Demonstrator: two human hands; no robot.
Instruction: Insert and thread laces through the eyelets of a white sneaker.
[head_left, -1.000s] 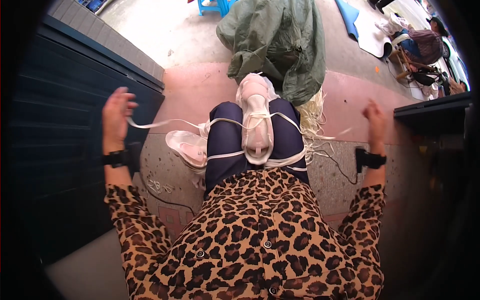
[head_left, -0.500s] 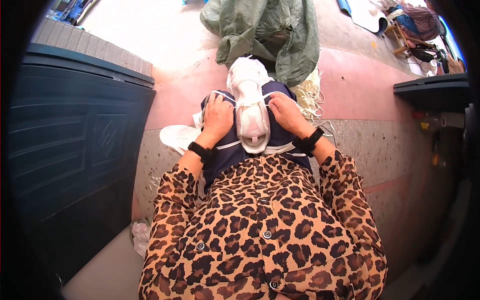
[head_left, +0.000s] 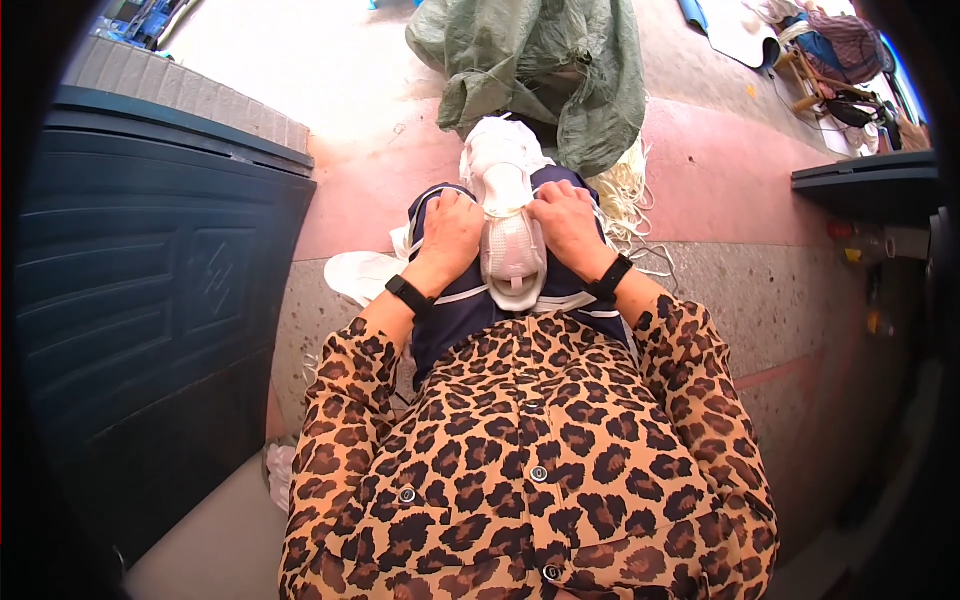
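Observation:
A white and pale pink shoe (head_left: 512,255) lies across my dark trousers (head_left: 455,325), its end with a small pull tab toward me. My left hand (head_left: 450,235) is closed at the shoe's left side, beside the opening. On the other side, my right hand (head_left: 570,225) is closed too, its fingertips at the shoe's edge. A thin white shoelace (head_left: 505,212) runs between the two hands over the shoe. Both hands pinch it, though the fingertips partly hide the lace. More white material, crumpled, sits at the shoe's far end.
A green woven sack (head_left: 540,70) slumps just beyond my knees. Cream laces (head_left: 628,195) lie heaped on the floor at its right. Another white shoe (head_left: 360,275) is left of my legs. A dark blue door panel (head_left: 150,270) stands at left; a cluttered frame (head_left: 830,70) is far right.
My hands have come closer together over the shoe. The lace, pulled out to both sides before, now spans a short stretch between them.

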